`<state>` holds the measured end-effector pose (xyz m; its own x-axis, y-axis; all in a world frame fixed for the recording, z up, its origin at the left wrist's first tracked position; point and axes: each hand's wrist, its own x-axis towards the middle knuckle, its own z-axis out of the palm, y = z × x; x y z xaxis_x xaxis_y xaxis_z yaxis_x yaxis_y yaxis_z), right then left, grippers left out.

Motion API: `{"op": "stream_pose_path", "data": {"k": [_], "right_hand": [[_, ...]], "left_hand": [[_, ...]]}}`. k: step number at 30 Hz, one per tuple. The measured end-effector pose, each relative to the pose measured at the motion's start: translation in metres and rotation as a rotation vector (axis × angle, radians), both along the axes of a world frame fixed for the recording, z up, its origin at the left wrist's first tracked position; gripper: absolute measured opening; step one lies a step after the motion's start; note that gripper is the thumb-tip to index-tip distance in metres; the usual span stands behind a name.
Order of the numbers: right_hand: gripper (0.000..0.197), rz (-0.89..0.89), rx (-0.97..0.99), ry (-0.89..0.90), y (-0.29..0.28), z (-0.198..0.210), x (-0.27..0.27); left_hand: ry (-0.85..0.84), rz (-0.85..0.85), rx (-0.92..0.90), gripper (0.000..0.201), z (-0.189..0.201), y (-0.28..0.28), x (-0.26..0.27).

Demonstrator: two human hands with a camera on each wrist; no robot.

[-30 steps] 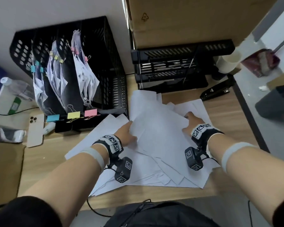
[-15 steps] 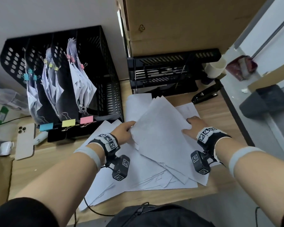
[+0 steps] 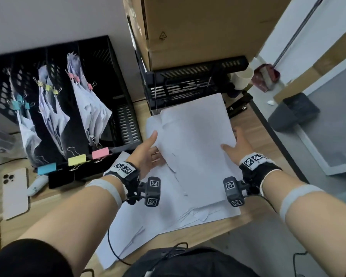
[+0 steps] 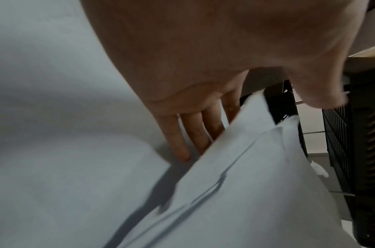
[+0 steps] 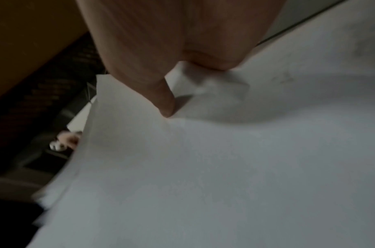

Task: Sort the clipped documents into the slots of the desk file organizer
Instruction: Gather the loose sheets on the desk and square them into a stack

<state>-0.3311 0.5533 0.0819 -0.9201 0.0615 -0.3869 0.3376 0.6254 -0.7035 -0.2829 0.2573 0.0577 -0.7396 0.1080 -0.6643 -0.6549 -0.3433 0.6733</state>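
Observation:
I hold a stack of white sheets (image 3: 194, 140) between both hands, above loose sheets (image 3: 140, 220) on the wooden desk (image 3: 246, 126). My left hand (image 3: 148, 150) lies flat against the stack's left edge, and in the left wrist view its fingers (image 4: 178, 139) run straight under the paper. My right hand (image 3: 236, 144) pinches the right edge, thumb (image 5: 163, 100) on top. The black mesh organizer (image 3: 116, 76) stands at the left; its slots hold documents with blue clips (image 3: 18, 104), yellow clips (image 3: 48, 87) and pink clips (image 3: 76, 77). I see no clip on the held stack.
Blue (image 3: 46, 168), yellow (image 3: 77, 159) and pink (image 3: 100, 153) clips sit at the organizer's front. A phone (image 3: 15, 192) lies at far left. A black letter tray (image 3: 188, 84) under a cardboard box (image 3: 198, 27) stands behind the stack, with a stapler (image 3: 238, 105) and cup (image 3: 243, 77) to the right.
The fanned, skewed sheets have been gathered and turned into a squared stack lying lengthwise. Both hands moved from the top of the pile to the stack's side edges.

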Motion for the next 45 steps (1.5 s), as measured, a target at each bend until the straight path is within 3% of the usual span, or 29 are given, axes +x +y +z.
{"op": "stream_pose_path", "data": {"k": [3, 6, 9, 11, 13, 15, 20, 23, 26, 28, 31, 34, 37, 39, 42, 45], "right_hand": [[0.047, -0.055, -0.063, 0.058, -0.006, 0.026, 0.007], [0.032, -0.091, -0.146, 0.145, -0.016, 0.061, 0.01], [0.011, -0.202, -0.259, 0.243, -0.017, 0.09, 0.017], [0.017, -0.318, -0.332, 0.271, -0.011, 0.093, 0.024], [0.014, -0.369, -0.359, 0.276, -0.008, 0.086, 0.034], [0.025, -0.425, -0.39, 0.259, -0.007, 0.07, 0.042], [0.028, -0.379, -0.369, 0.046, 0.001, 0.037, 0.048], [0.019, -0.281, -0.265, 0.08, 0.01, 0.037, 0.045], [0.017, -0.278, -0.3, 0.143, 0.016, 0.041, 0.037], [0.01, -0.277, -0.386, 0.051, 0.013, 0.038, 0.031], [0.014, -0.245, -0.471, -0.209, -0.001, 0.025, 0.039], [0.01, -0.186, -0.385, -0.445, -0.021, -0.004, 0.071], [0.019, -0.133, -0.198, -0.566, -0.039, -0.03, 0.108], [0.017, -0.182, -0.124, -0.566, -0.05, -0.043, 0.133], [0.022, -0.336, -0.159, -0.482, -0.067, -0.059, 0.165], [0.018, -0.403, -0.187, -0.388, -0.08, -0.059, 0.181]], "left_hand": [[0.089, -0.09, -0.07, 0.015, 0.008, 0.02, -0.004], [0.185, -0.045, -0.202, 0.026, 0.026, 0.044, -0.021], [0.364, 0.08, -0.104, 0.029, 0.053, 0.061, -0.039], [0.487, 0.018, -0.112, 0.038, 0.063, 0.067, -0.043], [0.533, -0.07, -0.168, 0.051, 0.063, 0.07, -0.04], [0.512, -0.137, -0.215, 0.055, 0.053, 0.072, -0.034], [0.367, -0.181, -0.351, 0.047, 0.03, 0.077, -0.02], [0.393, -0.225, -0.523, 0.035, 0.027, 0.074, -0.025], [0.446, -0.209, -0.572, 0.017, 0.043, 0.069, -0.038], [0.474, -0.27, -0.661, 0.014, 0.054, 0.061, -0.047], [0.429, -0.428, -0.841, 0.029, 0.057, 0.043, -0.049], [0.321, -0.66, -1.03, 0.024, 0.042, 0.025, -0.034], [0.266, -0.894, -1.152, 0.019, 0.02, 0.011, -0.013], [0.27, -0.943, -1.205, 0.019, 0.006, 0.005, -0.003], [0.329, -0.949, -1.228, 0.017, -0.002, 0.001, 0.009], [0.351, -0.947, -1.161, 0.01, -0.006, -0.001, 0.016]]}}
